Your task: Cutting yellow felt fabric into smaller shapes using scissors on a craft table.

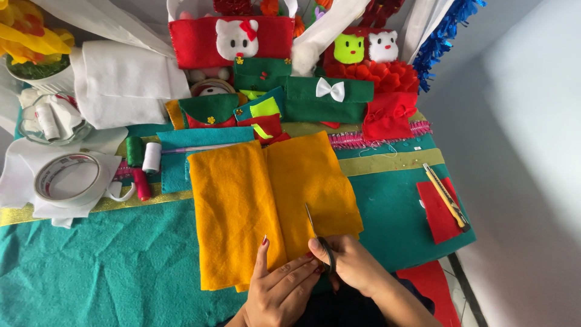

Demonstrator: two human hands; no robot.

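A folded piece of orange-yellow felt (266,200) lies on the teal felt table cover (109,260). My left hand (281,287) presses flat on the felt's near edge, fingers spread. My right hand (351,263) grips a pair of dark scissors (318,233), whose blades point away from me into the felt's near edge, just right of its middle fold.
A roll of clear tape (66,178) and spools of thread (144,158) lie at left. A utility knife (446,197) rests on red felt (439,212) at right. Felt pouches and bags with cat faces (236,39) line the back. The table's right edge drops to a grey floor.
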